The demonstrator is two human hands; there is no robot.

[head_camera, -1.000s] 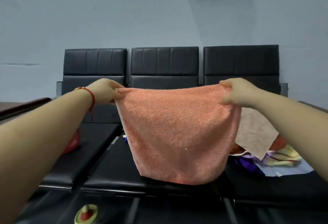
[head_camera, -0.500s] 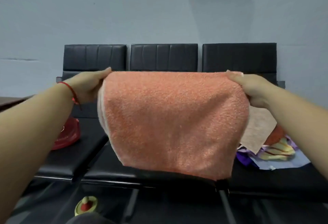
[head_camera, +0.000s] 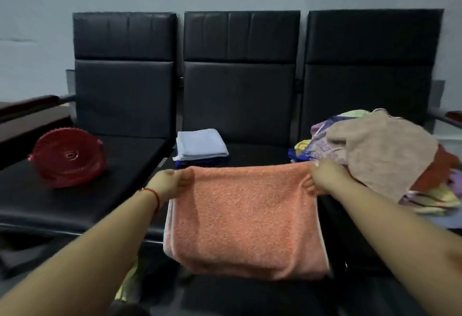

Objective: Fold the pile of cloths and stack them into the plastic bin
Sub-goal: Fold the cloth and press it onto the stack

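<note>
An orange terry towel (head_camera: pixel 245 218), doubled over, lies across the front of the middle black seat and hangs past its edge. My left hand (head_camera: pixel 170 182) pinches its far left corner and my right hand (head_camera: pixel 325 178) pinches its far right corner. Behind it on the same seat sits a small stack of folded cloths (head_camera: pixel 200 147), light blue on top of dark blue. A loose pile of cloths (head_camera: pixel 382 155), topped by a beige one, covers the right seat. A red plastic bin (head_camera: pixel 67 157) lies tilted on the left seat.
Three black padded chairs (head_camera: pixel 241 38) stand in a row against a pale wall. A dark wooden surface (head_camera: pixel 27 110) is at the far left. A blurred yellow-green object (head_camera: pixel 127 283) shows on the floor below the seats.
I have brought the orange towel down from chest height onto the middle seat, folded in half. My view has tipped down, and the folded stack and red bin have come into sight.
</note>
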